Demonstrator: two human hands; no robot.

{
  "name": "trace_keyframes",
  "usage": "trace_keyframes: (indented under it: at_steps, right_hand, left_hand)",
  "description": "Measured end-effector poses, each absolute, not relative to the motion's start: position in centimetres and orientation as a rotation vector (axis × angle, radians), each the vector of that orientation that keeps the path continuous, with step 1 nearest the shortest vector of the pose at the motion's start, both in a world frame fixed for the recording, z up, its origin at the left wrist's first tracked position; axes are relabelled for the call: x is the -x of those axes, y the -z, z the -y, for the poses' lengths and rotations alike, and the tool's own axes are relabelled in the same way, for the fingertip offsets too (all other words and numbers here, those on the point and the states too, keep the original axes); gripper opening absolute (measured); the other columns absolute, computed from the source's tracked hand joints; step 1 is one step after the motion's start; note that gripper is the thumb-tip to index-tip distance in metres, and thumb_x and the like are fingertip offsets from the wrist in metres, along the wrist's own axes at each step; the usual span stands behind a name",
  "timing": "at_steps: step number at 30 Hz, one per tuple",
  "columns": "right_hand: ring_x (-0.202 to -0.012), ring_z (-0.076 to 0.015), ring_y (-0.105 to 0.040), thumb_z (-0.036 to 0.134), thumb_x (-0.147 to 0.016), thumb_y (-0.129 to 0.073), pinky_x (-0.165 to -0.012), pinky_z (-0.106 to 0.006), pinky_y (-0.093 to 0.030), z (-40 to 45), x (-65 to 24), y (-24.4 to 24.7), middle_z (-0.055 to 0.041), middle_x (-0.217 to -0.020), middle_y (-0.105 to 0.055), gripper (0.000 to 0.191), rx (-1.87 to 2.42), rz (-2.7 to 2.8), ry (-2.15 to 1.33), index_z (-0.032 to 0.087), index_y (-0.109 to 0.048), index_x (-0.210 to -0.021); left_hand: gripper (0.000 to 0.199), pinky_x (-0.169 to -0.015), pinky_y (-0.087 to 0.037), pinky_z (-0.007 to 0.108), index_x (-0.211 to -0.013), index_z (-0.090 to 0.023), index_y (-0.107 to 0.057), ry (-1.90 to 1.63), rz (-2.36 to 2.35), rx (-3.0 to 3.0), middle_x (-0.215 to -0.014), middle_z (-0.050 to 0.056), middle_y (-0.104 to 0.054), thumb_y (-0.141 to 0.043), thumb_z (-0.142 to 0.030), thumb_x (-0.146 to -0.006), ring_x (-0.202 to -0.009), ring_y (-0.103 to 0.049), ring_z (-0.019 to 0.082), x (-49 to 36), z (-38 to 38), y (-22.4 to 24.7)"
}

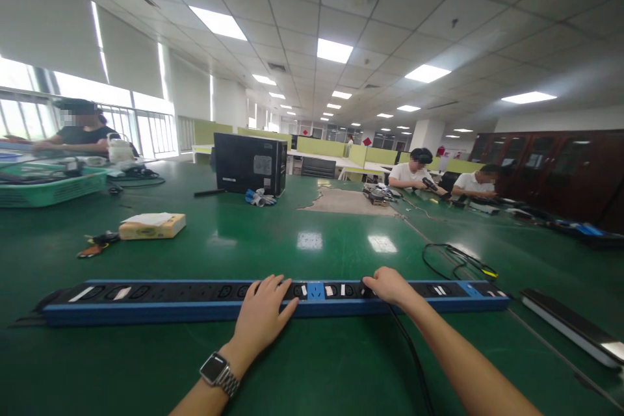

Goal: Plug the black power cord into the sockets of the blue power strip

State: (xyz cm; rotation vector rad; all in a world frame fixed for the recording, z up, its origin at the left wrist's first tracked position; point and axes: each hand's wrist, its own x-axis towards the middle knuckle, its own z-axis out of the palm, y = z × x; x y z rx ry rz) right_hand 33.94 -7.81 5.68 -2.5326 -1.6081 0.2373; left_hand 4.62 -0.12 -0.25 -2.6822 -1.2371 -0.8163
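Observation:
A long blue and black power strip (pixel 146 315) lies across the green table in front of me. My left hand (pixel 266 312), with a watch (pixel 213 368) on its wrist, rests on the strip left of a blue socket (pixel 316 291), fingers spread. Right of that socket, my right hand (pixel 392 287) is closed round a black plug (pixel 366 288) at the strip's top face. Most of the plug is hidden by the fingers. From under that hand a black cable (pixel 412 351) runs down toward the table's near edge.
A black computer case (pixel 248 166), gloves (pixel 260 197) and a tissue pack (pixel 152 227) stand beyond the strip. A green basket (pixel 53 192) is at left, a coiled cable (pixel 451 257) and black-and-white bar (pixel 568 327) at right. People sit at far left and far right.

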Motion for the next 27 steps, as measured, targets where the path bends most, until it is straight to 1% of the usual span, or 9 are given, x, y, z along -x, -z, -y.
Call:
trace_keyframes:
  at_steps: [5,7,12,14,17,20,22,25,27]
  right_hand:
    - [-0.093,-0.0267,-0.066,0.044,-0.087,-0.046,-0.075,-0.032,-0.045,7.6,-33.1,-5.4,-0.0200,-0.097,-0.071,0.042,2.596,1.604,-0.185,0.011,-0.071,-0.088]
    - [-0.095,-0.0298,-0.066,0.044,-0.086,-0.044,-0.074,-0.034,-0.045,7.7,-32.5,-5.0,-0.0218,-0.102,-0.069,0.044,2.617,1.595,-0.165,0.010,-0.071,-0.095]
    - [-0.095,-0.0291,-0.066,0.046,-0.089,-0.039,-0.076,-0.034,-0.046,8.6,-31.9,-4.8,-0.0188,-0.100,-0.070,0.046,2.632,1.605,-0.148,0.013,-0.070,-0.093]
    - [-0.094,-0.0291,-0.066,0.046,-0.089,-0.038,-0.075,-0.034,-0.046,8.8,-31.8,-5.0,-0.0178,-0.100,-0.071,0.046,2.639,1.602,-0.122,0.014,-0.070,-0.092]
    - [-0.090,-0.0294,-0.067,0.046,-0.089,-0.039,-0.072,-0.034,-0.046,9.1,-31.5,-5.3,-0.0166,-0.095,-0.071,0.045,2.651,1.612,-0.083,0.015,-0.071,-0.086]
    - [-0.087,-0.0298,-0.067,0.046,-0.088,-0.041,-0.069,-0.034,-0.045,9.3,-31.3,-5.8,-0.0157,-0.090,-0.071,0.043,2.657,1.636,-0.047,0.016,-0.071,-0.078]
    - [-0.084,-0.0302,-0.067,0.046,-0.089,-0.040,-0.067,-0.034,-0.043,9.7,-31.2,-7.1,-0.0164,-0.089,-0.071,0.044,2.659,1.635,-0.013,0.016,-0.070,-0.077]
    - [-0.081,-0.0283,-0.065,0.050,-0.092,-0.029,-0.063,-0.033,-0.040,10.7,-31.5,-11.0,-0.0169,-0.087,-0.070,0.053,2.621,1.605,0.081,0.017,-0.067,-0.078]
    - [-0.072,-0.0243,-0.062,0.058,-0.090,-0.029,-0.059,-0.031,-0.036,11.8,-32.1,-13.8,-0.0121,-0.076,-0.068,0.057,2.488,1.630,0.138,0.019,-0.063,-0.067]
  left_hand:
    - [0.043,-0.104,-0.033,0.049,-0.123,-0.020,-0.060,0.792,1.248,2.693,-0.129,0.011,-0.059,-0.042,-0.044,-0.093,-0.122,-0.049,0.029,-4.7,0.3,0.1]
    - [0.045,-0.105,-0.032,0.048,-0.124,-0.020,-0.059,0.770,1.246,2.705,-0.129,0.011,-0.059,-0.042,-0.047,-0.092,-0.123,-0.048,0.028,-4.7,0.4,0.2]
    - [0.061,-0.108,-0.025,0.050,-0.131,-0.018,-0.051,0.733,1.244,2.705,-0.135,0.014,-0.053,-0.051,-0.058,-0.085,-0.128,-0.042,0.032,-4.8,0.1,0.6]
    - [0.065,-0.108,-0.024,0.052,-0.130,-0.016,-0.052,0.728,1.245,2.697,-0.132,0.016,-0.055,-0.055,-0.059,-0.082,-0.126,-0.043,0.033,-4.9,-0.1,0.5]
    - [0.063,-0.103,-0.030,0.048,-0.120,-0.016,-0.058,0.726,1.226,2.701,-0.116,0.014,-0.062,-0.059,-0.063,-0.078,-0.113,-0.051,0.031,-4.8,-0.7,0.1]
    - [0.067,-0.093,-0.038,0.042,-0.113,-0.019,-0.061,0.704,1.209,2.725,-0.104,0.009,-0.064,-0.063,-0.070,-0.070,-0.101,-0.054,0.028,-4.5,-0.9,-0.2]
    - [0.069,-0.089,-0.039,0.040,-0.111,-0.020,-0.061,0.679,1.217,2.735,-0.102,0.008,-0.064,-0.063,-0.073,-0.067,-0.098,-0.054,0.028,-4.2,-0.8,-0.2]
    - [0.070,-0.088,-0.038,0.039,-0.112,-0.022,-0.061,0.642,1.232,2.740,-0.103,0.007,-0.063,-0.061,-0.075,-0.066,-0.099,-0.053,0.027,-4.0,-0.4,-0.2]
    - [0.070,-0.089,-0.038,0.039,-0.113,-0.022,-0.060,0.623,1.235,2.741,-0.104,0.006,-0.062,-0.060,-0.075,-0.068,-0.100,-0.052,0.027,-4.1,-0.1,-0.4]
